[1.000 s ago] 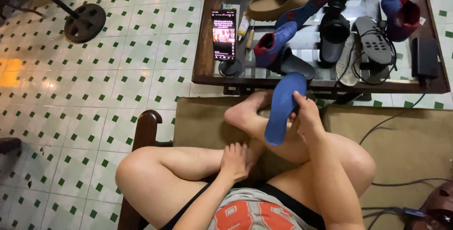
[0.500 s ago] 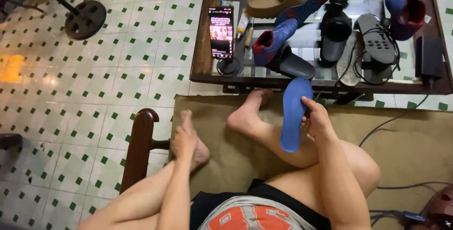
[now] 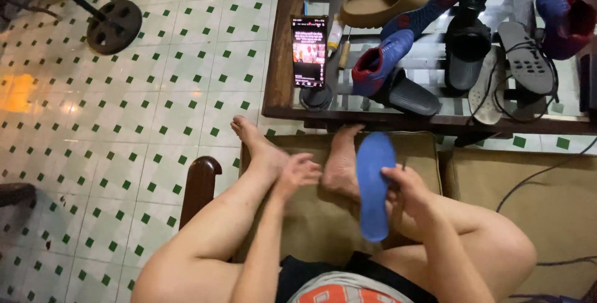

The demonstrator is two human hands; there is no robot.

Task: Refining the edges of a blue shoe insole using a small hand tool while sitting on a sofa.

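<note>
Blue insole stands on edge beside the bare right foot, right hand fingers clamped on its rim; a firmer mid-length pinch would steady it. Left hand hangs loose, fingers released. Beyond, the glass-topped surface carries a phone, slides and sneakers above green-dotted floor tiles.

A tall, narrow phone stands upright on a round dark stand at the worktop's near left corner, its screen lit with red and dark patches.
</note>
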